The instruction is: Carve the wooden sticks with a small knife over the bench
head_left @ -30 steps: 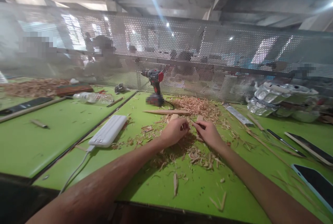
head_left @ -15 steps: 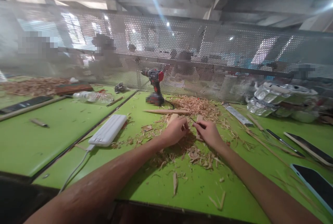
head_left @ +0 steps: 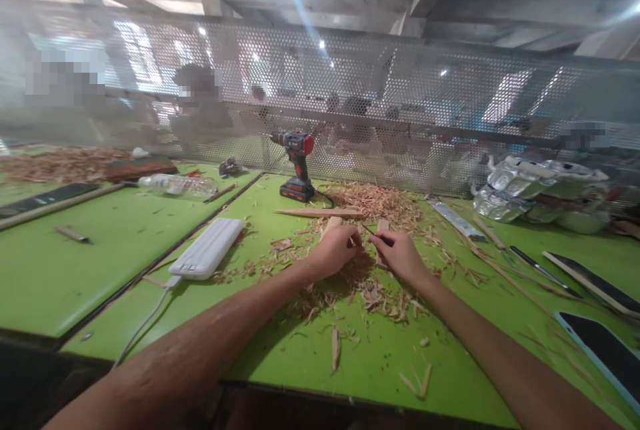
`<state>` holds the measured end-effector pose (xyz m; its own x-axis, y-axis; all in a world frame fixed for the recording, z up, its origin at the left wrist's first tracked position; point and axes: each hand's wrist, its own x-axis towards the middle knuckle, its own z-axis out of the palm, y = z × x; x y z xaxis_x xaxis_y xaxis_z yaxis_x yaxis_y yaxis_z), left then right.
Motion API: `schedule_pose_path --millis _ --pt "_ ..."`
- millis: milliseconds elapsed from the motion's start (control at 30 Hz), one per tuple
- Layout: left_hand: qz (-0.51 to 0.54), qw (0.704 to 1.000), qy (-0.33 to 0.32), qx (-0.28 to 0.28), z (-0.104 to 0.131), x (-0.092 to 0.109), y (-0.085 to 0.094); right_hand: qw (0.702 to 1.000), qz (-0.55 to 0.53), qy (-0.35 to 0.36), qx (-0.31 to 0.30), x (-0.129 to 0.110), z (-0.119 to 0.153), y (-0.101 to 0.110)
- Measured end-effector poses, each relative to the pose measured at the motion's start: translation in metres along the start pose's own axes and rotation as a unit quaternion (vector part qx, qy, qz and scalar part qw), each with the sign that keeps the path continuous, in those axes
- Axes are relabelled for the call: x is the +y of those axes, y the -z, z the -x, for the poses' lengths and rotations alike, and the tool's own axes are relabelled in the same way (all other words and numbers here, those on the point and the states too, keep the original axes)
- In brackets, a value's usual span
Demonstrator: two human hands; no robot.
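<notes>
A thin, dark, straight rod (head_left: 368, 230) is pinched in the right hand (head_left: 395, 247), its free end pointing to ten o'clock; its exact form is too small to tell. A pale, flat wood piece (head_left: 331, 225), partly hidden, shows at twelve o'clock of the left hand (head_left: 336, 248), tilted towards one. Another pale wood strip (head_left: 383, 225) runs roughly twelve to six behind the right fingertips.

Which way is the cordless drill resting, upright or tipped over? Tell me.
Upright: the cordless drill stands on its battery base on the green table, body raised above the handle.
</notes>
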<state>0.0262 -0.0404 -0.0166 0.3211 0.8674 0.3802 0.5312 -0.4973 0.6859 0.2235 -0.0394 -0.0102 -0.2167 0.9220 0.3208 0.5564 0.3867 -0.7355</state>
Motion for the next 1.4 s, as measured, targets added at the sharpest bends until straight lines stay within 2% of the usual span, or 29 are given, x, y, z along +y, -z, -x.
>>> schedule_pose_path --millis 333,600,1067,1400 --pt "-0.029 1.0 -0.004 -0.01 0.0004 0.0051 0.0027 1.0 0.019 0.012 0.001 0.0013 -0.0011 -0.0016" --pt "-0.032 0.999 0.022 -0.031 -0.0012 0.0036 0.0023 1.0 0.019 0.005 -0.005 0.0044 -0.0013 -0.0021" --pt "-0.034 0.999 0.024 -0.016 -0.0026 -0.004 -0.0021 1.0 0.002 0.003 -0.01 0.006 0.0008 -0.0039" --pt "-0.036 0.997 0.054 -0.034 -0.0012 0.0018 0.0001 1.0 0.019 0.01 -0.012 0.0029 0.0006 -0.003"
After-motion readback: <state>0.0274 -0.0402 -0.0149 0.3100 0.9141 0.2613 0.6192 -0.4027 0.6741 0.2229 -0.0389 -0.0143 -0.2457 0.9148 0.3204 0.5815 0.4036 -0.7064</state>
